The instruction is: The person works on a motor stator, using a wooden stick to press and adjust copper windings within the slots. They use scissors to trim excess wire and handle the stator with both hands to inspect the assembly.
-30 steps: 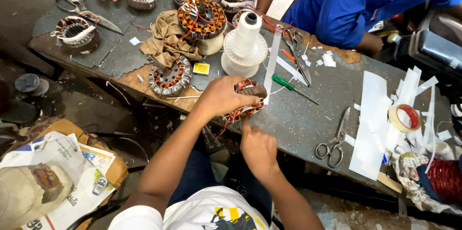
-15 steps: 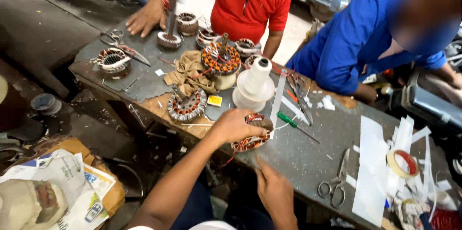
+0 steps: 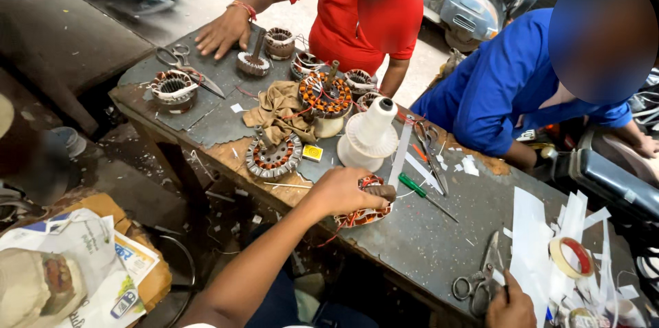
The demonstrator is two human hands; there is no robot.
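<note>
1. Grey and scuffed, the metal-topped workbench [image 3: 439, 232] is carrying a clutter of wound motor stators, a tan rag [image 3: 278, 110], a white thread cone [image 3: 369, 137] and paper strips, with two other people working at its far edge.

2. Your left hand [image 3: 341, 192] is closing over the small stator [image 3: 364, 208] with red and copper windings, which is lying on the bench near the front edge, just in front of the cone; your fingers are curling over its top and pinning it down.

3. Your right hand [image 3: 511, 309] is sitting at the lower edge of the view, right beside the steel scissors [image 3: 479, 280]. It seems to be touching the handles, but the frame is cutting it off, so I cannot tell whether it is open or gripping.

4. To handle this well, you are best keeping the left palm pressing evenly on the iron core rather than on the loose wire loops, since those red leads are trailing off the front edge and could snag.

5. You are reaching with your eyes on the stator, so be watching the scissor blades; take the handles squarely before lifting.

6. A green-handled screwdriver [image 3: 422, 194] is lying just right of the stator; be keeping your wrist from knocking it off.
</note>
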